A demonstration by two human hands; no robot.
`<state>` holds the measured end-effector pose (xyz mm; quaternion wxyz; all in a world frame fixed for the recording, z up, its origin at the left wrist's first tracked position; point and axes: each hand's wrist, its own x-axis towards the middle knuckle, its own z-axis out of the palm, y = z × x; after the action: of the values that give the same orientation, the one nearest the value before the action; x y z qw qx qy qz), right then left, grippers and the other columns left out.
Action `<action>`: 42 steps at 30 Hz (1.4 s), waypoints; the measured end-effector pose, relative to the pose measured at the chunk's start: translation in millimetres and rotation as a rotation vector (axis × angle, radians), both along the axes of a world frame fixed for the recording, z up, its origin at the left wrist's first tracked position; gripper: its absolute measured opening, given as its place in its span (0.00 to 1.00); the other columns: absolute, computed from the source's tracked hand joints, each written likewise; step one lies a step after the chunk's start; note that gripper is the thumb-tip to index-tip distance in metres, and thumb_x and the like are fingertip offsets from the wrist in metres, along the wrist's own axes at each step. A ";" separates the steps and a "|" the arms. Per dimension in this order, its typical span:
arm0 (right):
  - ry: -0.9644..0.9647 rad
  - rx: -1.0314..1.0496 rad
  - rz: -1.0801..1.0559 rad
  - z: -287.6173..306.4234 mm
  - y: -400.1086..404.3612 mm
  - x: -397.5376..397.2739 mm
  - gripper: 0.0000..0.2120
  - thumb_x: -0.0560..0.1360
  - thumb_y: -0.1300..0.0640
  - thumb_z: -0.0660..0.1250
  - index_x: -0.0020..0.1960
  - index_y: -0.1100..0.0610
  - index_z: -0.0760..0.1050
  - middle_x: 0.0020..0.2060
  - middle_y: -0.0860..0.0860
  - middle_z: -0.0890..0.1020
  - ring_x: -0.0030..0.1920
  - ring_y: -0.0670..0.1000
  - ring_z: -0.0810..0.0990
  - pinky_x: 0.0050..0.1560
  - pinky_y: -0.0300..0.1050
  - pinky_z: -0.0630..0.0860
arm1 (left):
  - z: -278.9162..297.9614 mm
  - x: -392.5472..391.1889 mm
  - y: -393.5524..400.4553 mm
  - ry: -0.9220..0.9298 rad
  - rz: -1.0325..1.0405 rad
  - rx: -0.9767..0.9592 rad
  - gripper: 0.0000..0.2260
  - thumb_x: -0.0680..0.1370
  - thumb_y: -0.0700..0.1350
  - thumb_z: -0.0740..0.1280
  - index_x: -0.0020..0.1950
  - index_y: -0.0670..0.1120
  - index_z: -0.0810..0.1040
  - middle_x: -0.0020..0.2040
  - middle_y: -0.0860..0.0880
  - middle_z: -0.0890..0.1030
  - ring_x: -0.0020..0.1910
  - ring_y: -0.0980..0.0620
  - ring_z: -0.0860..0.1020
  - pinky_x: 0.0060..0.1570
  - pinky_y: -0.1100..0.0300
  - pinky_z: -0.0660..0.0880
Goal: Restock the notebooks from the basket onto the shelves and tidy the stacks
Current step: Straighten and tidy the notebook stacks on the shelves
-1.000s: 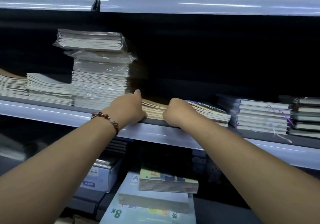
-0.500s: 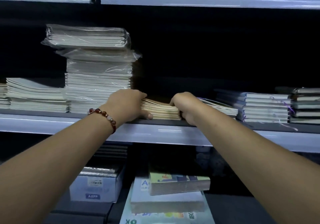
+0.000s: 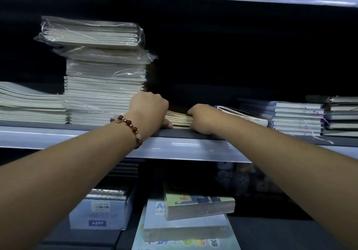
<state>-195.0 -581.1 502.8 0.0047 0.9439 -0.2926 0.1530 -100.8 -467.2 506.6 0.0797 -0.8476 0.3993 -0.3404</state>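
Since the earlier frame both hands have closed in: left hand and right hand grip the tan notebook stack, best squared flush against the shelf edge.

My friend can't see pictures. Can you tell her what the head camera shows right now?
Two hands, left hand and right hand, grip a low tan stack of notebooks from both sides on the middle shelf. A tall wrapped stack stands left of them, and blue notebooks lie to the right. The left wrist wears a bead bracelet.
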 end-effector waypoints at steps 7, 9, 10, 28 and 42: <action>-0.081 0.042 -0.029 -6.1 -8.0 5.4 0.17 0.76 0.64 0.62 0.63 0.58 0.78 0.54 0.56 0.82 0.47 0.56 0.78 0.44 0.42 0.71 | -1.5 3.4 -10.7 -0.042 -0.004 -0.011 0.27 0.75 0.68 0.64 0.54 0.45 0.80 0.38 0.49 0.75 0.38 0.48 0.74 0.37 0.56 0.69; -0.127 0.120 -0.005 -6.1 -10.2 4.1 0.15 0.76 0.62 0.62 0.61 0.58 0.79 0.52 0.56 0.82 0.47 0.56 0.78 0.43 0.42 0.71 | -0.5 6.6 -5.7 -0.040 -0.016 0.000 0.25 0.75 0.67 0.66 0.56 0.46 0.80 0.44 0.47 0.80 0.41 0.47 0.77 0.39 0.55 0.70; -0.145 0.147 -0.001 -6.2 -10.7 3.3 0.15 0.76 0.63 0.61 0.60 0.59 0.79 0.50 0.56 0.82 0.46 0.56 0.78 0.43 0.42 0.71 | -0.4 7.6 -4.1 -0.046 -0.020 -0.003 0.23 0.75 0.65 0.67 0.57 0.47 0.80 0.47 0.47 0.82 0.44 0.46 0.79 0.39 0.55 0.70; -0.716 1.008 0.007 -0.2 -17.4 -0.8 0.29 0.81 0.40 0.59 0.76 0.56 0.63 0.73 0.56 0.69 0.71 0.60 0.70 0.71 0.57 0.69 | -27.7 -7.5 17.6 0.460 -0.414 -0.302 0.14 0.82 0.50 0.61 0.67 0.56 0.78 0.63 0.51 0.81 0.62 0.48 0.77 0.58 0.58 0.71; -0.757 0.864 -0.024 -6.8 -14.3 -1.4 0.29 0.83 0.40 0.52 0.76 0.59 0.63 0.74 0.57 0.68 0.71 0.59 0.69 0.71 0.51 0.66 | -36.0 -12.8 7.3 0.533 -0.417 -0.356 0.15 0.80 0.51 0.59 0.59 0.52 0.83 0.55 0.47 0.84 0.55 0.45 0.79 0.53 0.55 0.76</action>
<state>-196.4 -595.4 496.0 -0.4848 0.7361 -0.3207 0.3468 -113.6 -459.8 470.5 -0.2463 -0.8076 0.5043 -0.1810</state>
